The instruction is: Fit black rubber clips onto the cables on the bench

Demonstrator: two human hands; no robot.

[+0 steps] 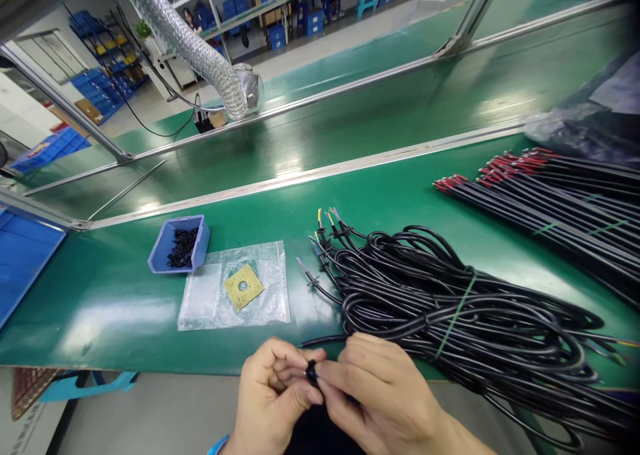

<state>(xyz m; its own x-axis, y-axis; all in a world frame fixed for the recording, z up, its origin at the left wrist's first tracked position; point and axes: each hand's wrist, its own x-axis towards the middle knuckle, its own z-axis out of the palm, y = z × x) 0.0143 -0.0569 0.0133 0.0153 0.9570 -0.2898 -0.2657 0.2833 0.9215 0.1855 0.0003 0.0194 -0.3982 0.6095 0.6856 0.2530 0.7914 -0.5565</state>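
Note:
Both my hands meet at the front edge of the green bench, pinching one small black part (311,373) that looks like a rubber or plastic fitting. My left hand (275,395) grips it from the left between thumb and fingers. My right hand (375,388) presses on it from the other side, and the fingertips cover much of it. Just behind the fingers, a black cable (325,341) comes out of the large cable bundle (415,301); whether it joins the held part I cannot tell. Several bundled cable ends carry small black fittings and bare coloured wires (333,218).
A blue bin (156,258) holds many small black pieces (183,247). Beside it, a clear plastic bag (200,308) lies under a yellow square plate with a hole (253,288). Black cables with red ends (550,201) lie at right. A silver duct (200,48) hangs at the back.

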